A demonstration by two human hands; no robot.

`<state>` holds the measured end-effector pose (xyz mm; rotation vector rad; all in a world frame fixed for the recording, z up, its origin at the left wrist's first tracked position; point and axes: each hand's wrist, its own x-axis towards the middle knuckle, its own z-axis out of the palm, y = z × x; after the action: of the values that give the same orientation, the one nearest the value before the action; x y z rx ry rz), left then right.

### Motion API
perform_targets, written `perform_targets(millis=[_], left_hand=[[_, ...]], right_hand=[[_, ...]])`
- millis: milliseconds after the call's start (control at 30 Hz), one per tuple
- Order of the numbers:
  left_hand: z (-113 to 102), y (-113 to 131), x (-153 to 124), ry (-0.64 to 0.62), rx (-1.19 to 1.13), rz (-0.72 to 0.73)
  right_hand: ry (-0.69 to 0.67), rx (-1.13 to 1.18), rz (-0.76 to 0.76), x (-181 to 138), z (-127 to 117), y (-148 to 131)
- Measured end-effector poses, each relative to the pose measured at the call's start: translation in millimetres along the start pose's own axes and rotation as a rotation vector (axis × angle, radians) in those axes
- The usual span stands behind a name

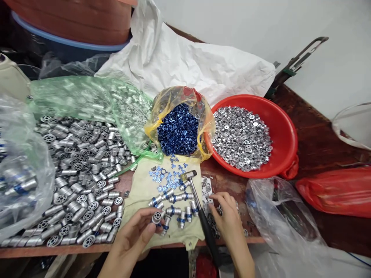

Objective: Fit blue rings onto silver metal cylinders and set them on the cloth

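Note:
My left hand (136, 233) is closed round a silver metal cylinder part (157, 218) with a holed round end, pinched between thumb and fingers. My right hand (227, 216) reaches down over small silver metal discs (213, 227) at the table edge, thumb and forefinger slightly apart, with nothing visible between them. Between the hands lies a hammer (198, 204), its black handle jutting over the edge. Several silver cylinders with blue rings (174, 211) lie on a pale yellow cloth (137, 193). Beyond them are scattered flat blue star-shaped pieces (158, 176).
Loose silver cylinders (84, 166) cover the left side, partly under a green plastic bag (75, 96). A yellow bag (153, 112) holds blue rings. A red basin (285, 135) contains silver discs. Clear plastic bags (290, 224) lie at right; a red bag (336, 189) lies beyond.

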<state>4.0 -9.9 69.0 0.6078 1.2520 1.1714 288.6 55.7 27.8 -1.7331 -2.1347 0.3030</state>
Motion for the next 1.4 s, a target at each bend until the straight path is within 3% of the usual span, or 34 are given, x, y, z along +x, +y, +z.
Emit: perform_targets(millis=[167,333,500,633,767,867,1067,1267,1400], left_hand=[[2,-3,2,-0.040,-0.044,0.010],[4,-8,3,-0.104,-0.160,0.008],[4,-6,2,-0.166,-0.293,-0.111],[6,-10,4,-0.168,-0.525,-0.283],[1,-16,15,-0.157,-0.715,-0.408],[-9,-17,23,-0.094,-0.743,-0.401],[-19,-6,22,0.051,-0.738,-0.350],[-11,8,17,0.038,-0.712,-0.305],[-9,4,19,0.032,-0.638,-0.233]], right_hand=[[-0.038,-0.006,-0.037,6,9,-9],[0.031,-0.029,-0.067,3,15,-11],[0.137,-0.006,-0.085,6,13,-14],[0.296,0.140,-0.088,0,13,-58],[0.310,0.420,-0.308,-4,30,-118],[0.306,0.360,-0.427,0,42,-136],[0.324,0.286,-0.584,-7,47,-129],[0.308,0.399,-0.484,-17,52,-135],[0.328,0.442,-0.514,-10,49,-136]])
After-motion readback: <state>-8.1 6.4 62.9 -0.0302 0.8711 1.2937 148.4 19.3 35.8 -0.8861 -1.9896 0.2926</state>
